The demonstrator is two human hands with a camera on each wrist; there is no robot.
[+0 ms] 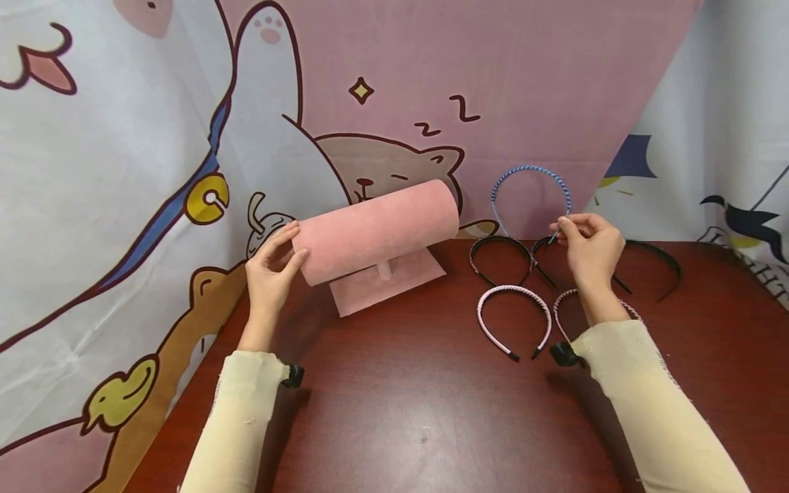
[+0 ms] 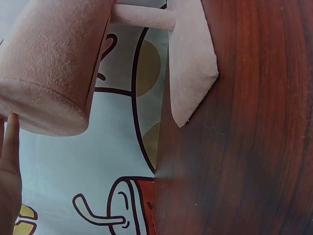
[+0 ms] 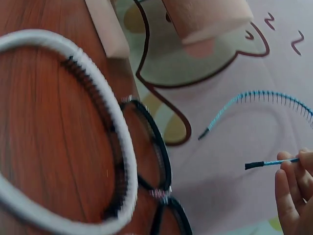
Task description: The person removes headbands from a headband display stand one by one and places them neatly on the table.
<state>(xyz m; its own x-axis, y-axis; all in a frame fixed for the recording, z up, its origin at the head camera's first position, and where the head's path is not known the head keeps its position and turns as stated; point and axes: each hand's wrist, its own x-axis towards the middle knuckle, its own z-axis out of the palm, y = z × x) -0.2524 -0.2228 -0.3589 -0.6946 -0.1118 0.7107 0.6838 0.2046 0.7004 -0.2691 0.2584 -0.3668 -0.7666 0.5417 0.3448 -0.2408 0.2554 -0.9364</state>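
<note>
At the back left, a pink padded headband stand (image 1: 379,229) has a thick horizontal roll on a short post and flat base. My left hand (image 1: 271,263) touches the roll's left end with fingertips and thumb; in the left wrist view a straight finger (image 2: 11,139) meets the end face. On the right, my right hand (image 1: 592,246) pinches one leg of a blue wrapped headband (image 1: 531,168) between thumb and fingers. The band is raised, arch upward, above the other headbands. In the right wrist view its dark tip (image 3: 254,166) sticks out past the fingers.
Several headbands lie on the dark red wooden table (image 1: 394,411): a pale pink one (image 1: 514,289) in front, a dark one (image 1: 501,239) behind it, a pinkish one (image 1: 562,299) partly under the right wrist, and a black one (image 1: 662,257) farther right. A cartoon-print cloth (image 1: 394,68) hangs behind.
</note>
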